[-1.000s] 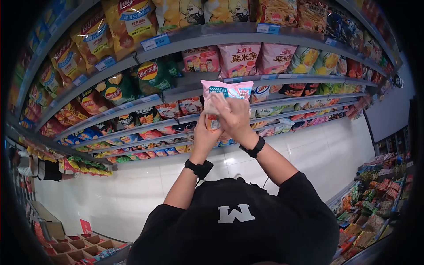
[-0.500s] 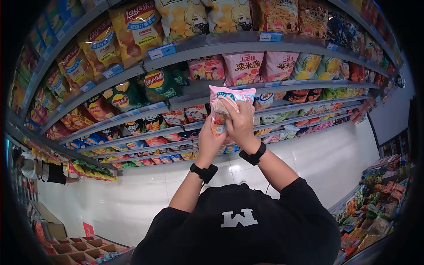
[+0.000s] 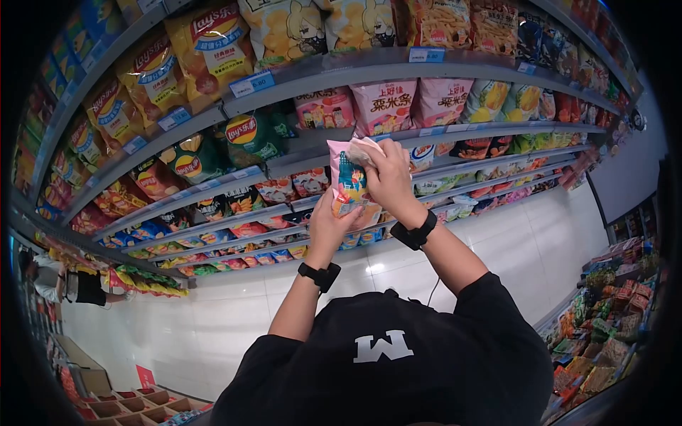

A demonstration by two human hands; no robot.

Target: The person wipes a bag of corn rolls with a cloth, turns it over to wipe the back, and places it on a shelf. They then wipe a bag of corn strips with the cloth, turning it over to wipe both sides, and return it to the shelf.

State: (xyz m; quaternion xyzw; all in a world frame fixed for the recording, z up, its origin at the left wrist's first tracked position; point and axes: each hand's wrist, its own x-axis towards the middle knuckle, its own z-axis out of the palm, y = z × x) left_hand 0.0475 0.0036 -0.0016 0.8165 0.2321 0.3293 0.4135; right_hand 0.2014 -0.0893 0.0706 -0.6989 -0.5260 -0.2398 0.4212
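Note:
In front of the shelves, a pink snack bag (image 3: pixel 349 183) with a teal and orange print is held up, tilted slightly. My left hand (image 3: pixel 331 224) grips its lower left edge, thumb across the front. My right hand (image 3: pixel 388 177) is closed on a pale pinkish cloth (image 3: pixel 362 150), which lies against the bag's upper right part. That cloth and my right fingers hide part of the bag's front. Behind and above the bag, pink corn-snack bags (image 3: pixel 383 106) stand on a shelf.
Long grey shelves (image 3: pixel 312 69) curve across the view, loaded with chip bags such as yellow Lay's (image 3: pixel 209 50) and green Lay's (image 3: pixel 245 138). Packaged snacks (image 3: pixel 604 319) fill a display at right. A person (image 3: pixel 78 284) is at far left, above a wooden divided bin (image 3: pixel 135 406).
My right hand has moved the cloth from the bag's middle up to its upper right, uncovering more of the print. The bag has shifted slightly left and turned.

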